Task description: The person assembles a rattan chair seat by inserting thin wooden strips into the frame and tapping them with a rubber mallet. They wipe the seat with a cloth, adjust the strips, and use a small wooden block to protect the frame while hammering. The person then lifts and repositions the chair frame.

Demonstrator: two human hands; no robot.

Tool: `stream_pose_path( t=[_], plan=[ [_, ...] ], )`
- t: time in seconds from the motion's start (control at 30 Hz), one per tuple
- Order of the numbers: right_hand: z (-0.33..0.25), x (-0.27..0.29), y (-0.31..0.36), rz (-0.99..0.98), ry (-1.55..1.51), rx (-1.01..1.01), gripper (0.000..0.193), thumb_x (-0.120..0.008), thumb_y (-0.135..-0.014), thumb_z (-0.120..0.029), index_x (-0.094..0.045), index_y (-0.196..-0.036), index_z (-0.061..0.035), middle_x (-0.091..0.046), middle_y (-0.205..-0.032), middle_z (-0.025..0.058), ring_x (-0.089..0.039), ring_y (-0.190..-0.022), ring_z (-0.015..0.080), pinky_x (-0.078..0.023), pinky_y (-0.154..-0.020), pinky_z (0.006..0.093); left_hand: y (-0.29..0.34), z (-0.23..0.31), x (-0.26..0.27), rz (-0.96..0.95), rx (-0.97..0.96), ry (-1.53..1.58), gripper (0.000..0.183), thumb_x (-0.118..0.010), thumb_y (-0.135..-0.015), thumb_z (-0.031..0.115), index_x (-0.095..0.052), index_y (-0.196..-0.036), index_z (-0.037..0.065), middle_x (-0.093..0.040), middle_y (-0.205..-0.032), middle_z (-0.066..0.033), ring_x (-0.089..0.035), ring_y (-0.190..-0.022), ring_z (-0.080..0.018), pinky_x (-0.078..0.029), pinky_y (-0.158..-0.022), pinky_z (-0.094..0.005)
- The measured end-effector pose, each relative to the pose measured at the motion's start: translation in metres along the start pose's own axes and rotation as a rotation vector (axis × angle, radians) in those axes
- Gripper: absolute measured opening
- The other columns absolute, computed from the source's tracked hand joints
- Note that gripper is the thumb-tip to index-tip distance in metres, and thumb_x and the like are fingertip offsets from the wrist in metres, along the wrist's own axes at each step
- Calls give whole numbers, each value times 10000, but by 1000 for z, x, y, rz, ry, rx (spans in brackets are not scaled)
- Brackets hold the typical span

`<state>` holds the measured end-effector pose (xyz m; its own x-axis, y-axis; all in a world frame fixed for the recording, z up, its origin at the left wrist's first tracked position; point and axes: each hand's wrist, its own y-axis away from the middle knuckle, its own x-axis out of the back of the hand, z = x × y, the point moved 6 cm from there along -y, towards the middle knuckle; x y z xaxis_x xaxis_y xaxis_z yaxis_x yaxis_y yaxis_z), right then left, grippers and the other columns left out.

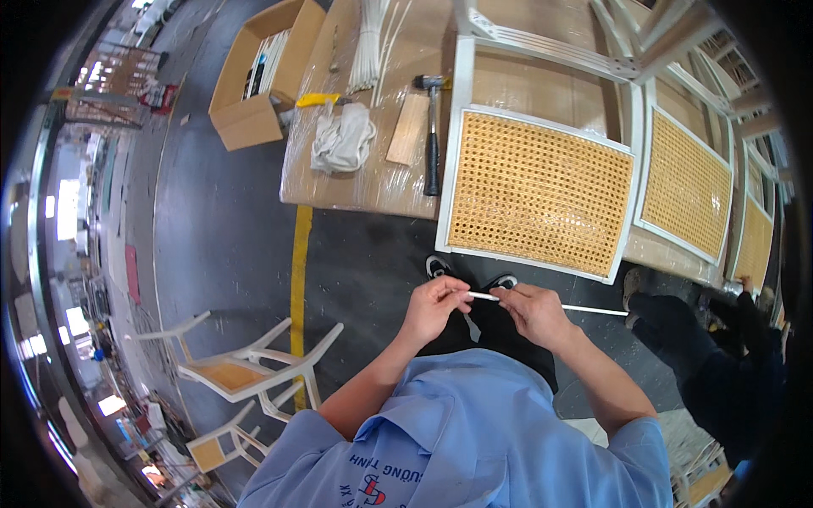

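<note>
A thin white strip (601,311) is held level in front of my body. My left hand (435,310) pinches it near its left end between thumb and fingertips. Close beside, my right hand (533,313) grips the same strip, whose long free end sticks out to the right. Beyond my hands, a white chair frame with a woven cane panel (540,193) rests on the wrapped work table (385,188). To its left lie a hammer (433,140) with a black grip, a flat wooden block (410,129) and crumpled whitish gloves (343,140).
A yellow-handled tool (316,100) and a bundle of white strips (365,59) lie farther back. An open cardboard box (246,125) stands at the table's left. More cane-panelled frames (686,182) line the right. A co-worker (690,343) is close at right; chairs (241,372) stand lower left.
</note>
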<state>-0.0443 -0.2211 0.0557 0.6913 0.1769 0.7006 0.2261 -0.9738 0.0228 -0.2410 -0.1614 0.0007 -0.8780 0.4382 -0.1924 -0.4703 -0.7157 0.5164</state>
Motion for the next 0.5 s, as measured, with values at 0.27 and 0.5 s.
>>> stream_pose_path(
  t=[0.27, 0.5],
  plan=[
    [20, -10, -37, 24, 16, 43, 304, -720, -882, -29, -733, -1179, -95, -632, -784, 91, -669, -695, 299, -553, -607, 412, -25, -31, 23, 220, 52, 391, 161, -630, -1017, 16, -651, -1170, -31, -732, -1028, -145, -748, -890, -248, -619, -842, -349],
    [53, -23, -54, 30, 107, -9, 265, -708, -905, -42, -741, -1161, -100, -625, -759, 111, -664, -648, 317, -541, -571, 430, -47, -43, 49, 512, -20, 107, 410, -601, -1016, -12, -552, -1418, 51, -659, -1175, -103, -699, -929, -171, -577, -830, -290]
  ],
)
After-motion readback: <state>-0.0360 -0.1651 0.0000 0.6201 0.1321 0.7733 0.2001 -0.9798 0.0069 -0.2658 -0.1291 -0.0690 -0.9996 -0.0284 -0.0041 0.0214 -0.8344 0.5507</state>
